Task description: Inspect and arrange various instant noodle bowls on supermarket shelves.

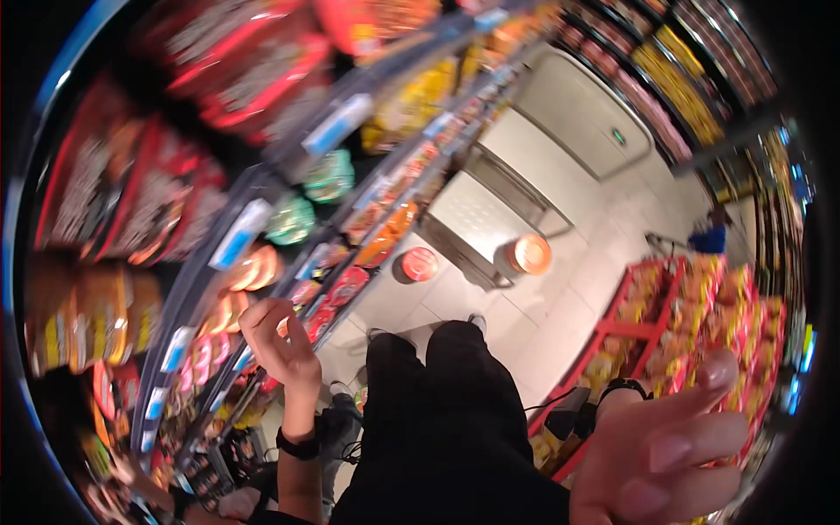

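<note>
My left hand [282,343] is raised in front of the shelves on the left, fingers loosely bent, with a gap between thumb and forefinger. Nothing shows in it. Closest to it are round copper-coloured packs [254,268] on a shelf; I cannot tell whether it touches them. A dark band [298,444] circles this wrist. My right hand [672,451] is large and close at the lower right, one digit stretched outward and the others loosely curled, with nothing visible in it. Behind it, a red display rack [643,331] carries yellow and red packets [701,302].
Blurred shelving [289,157] with red packages slants along the left. On the tiled floor [612,223] ahead stand a pale metal-framed platform [477,210], a red-topped round container [419,264] and an orange-topped one [531,254]. Another person's hand [129,470] is by the lower left shelves.
</note>
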{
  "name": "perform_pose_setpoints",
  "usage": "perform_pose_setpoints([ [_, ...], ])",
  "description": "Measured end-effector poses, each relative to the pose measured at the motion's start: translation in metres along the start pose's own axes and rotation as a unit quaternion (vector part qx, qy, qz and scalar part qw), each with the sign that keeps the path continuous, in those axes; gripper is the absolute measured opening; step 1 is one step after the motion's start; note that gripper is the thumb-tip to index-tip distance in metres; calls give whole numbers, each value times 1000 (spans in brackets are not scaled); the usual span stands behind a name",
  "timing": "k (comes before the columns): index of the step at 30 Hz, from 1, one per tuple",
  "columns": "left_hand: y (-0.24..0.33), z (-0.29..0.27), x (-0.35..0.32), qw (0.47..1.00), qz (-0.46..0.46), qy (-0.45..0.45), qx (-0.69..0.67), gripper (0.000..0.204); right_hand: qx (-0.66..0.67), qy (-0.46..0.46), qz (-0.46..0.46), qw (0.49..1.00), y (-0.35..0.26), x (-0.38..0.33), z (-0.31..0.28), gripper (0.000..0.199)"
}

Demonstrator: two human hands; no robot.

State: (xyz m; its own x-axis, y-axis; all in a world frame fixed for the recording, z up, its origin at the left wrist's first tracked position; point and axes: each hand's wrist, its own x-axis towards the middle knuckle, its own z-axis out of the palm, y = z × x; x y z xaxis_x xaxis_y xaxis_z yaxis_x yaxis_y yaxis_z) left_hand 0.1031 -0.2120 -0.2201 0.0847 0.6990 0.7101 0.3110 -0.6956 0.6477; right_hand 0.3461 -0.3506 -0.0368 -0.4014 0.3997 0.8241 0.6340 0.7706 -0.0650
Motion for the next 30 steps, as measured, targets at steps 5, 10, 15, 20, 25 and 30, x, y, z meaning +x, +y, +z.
perform_pose_setpoints([
  [5, 52, 106, -42, 980, -104, -168, -25, 17, -44, -18, 132, 990, -11, -69, -107, 45],
  [10, 85, 219, -84, 964, -135, -225, -42, 15, -53, -9, 207, 977, 8, -135, -185, 42],
  [15, 55, 290, -133, 922, -232, -305, -55, 15, -97, 59, 390, 914, 92, -234, -164, 22],
  [20, -31, 371, -248, 748, -484, -432, -139, 19, -90, 22, 625, 775, 173, -440, -103, 17],
  [25, -82, 437, -317, 674, -577, -453, -92, 29, -32, -58, 720, 691, 194, -608, -41, 24],
  [30, -114, 486, -359, 586, -705, -375, -137, 49, 102, -64, 795, 594, 222, -702, 24, 32],
])
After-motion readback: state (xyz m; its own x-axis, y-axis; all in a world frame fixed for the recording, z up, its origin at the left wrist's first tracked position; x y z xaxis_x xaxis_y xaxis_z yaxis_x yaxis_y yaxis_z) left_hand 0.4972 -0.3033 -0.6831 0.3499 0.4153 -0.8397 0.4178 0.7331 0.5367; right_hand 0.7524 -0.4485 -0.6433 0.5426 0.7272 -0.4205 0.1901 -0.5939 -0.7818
